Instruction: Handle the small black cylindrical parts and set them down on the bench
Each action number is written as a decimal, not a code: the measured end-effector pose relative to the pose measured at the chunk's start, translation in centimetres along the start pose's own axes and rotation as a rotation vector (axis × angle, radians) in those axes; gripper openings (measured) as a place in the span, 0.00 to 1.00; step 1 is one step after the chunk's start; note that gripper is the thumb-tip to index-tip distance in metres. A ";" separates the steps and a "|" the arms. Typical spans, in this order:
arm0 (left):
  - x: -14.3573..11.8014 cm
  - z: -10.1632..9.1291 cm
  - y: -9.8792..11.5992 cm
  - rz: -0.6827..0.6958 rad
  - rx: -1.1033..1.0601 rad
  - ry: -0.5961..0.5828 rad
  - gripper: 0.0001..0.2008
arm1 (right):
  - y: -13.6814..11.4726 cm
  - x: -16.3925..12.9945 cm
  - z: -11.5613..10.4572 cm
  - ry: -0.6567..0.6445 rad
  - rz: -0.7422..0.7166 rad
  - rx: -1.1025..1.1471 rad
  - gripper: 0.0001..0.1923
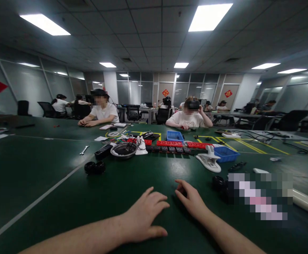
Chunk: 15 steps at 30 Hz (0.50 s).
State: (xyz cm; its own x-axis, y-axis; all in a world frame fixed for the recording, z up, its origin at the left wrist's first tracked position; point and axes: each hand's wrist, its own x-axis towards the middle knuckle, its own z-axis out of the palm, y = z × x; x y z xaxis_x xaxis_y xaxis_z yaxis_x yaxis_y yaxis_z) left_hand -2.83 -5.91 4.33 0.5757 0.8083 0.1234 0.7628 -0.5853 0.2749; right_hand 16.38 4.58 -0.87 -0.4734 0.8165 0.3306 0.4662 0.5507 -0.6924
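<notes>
Hands point(146, 215) point(189, 199) flat on table point(64, 197), nothing in grip.

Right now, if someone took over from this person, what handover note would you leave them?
Left hand: empty, palm down, fingers spread on the green table.
Right hand: empty, fingers curled, resting on the table beside the left, not touching it.
Nearest things: black round object to the left, white clamp-like tool and blue bin ahead right, metal bowl and red blocks further ahead.
Done: nothing picked up.
Left: everything lies untouched, out beyond the hands.
</notes>
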 end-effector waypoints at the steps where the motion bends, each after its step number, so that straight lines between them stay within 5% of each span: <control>1: 0.5 0.7 1.0 0.033 -0.055 -0.037 0.31 | 0.0 -0.1 0.0 0.014 -0.008 -0.011 0.16; 5: 1.7 1.7 2.7 0.057 -0.157 -0.192 0.33 | -0.1 -0.5 0.1 0.041 -0.040 -0.076 0.17; 11: 2.3 2.0 1.7 0.093 -0.165 -0.218 0.33 | -3.0 -1.1 -0.6 -0.032 -0.150 -0.155 0.20; 15: 2.6 3.0 0.7 0.142 -0.157 -0.268 0.34 | -6.9 -0.8 -5.4 0.014 -0.256 -0.192 0.20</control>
State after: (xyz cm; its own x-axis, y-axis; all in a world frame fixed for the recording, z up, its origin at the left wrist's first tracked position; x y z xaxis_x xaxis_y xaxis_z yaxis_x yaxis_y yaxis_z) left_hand 0.09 -4.36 1.95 0.7459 0.6614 -0.0783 0.6266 -0.6569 0.4194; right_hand 17.61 1.06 7.06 -0.5836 0.6489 0.4882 0.4669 0.7600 -0.4521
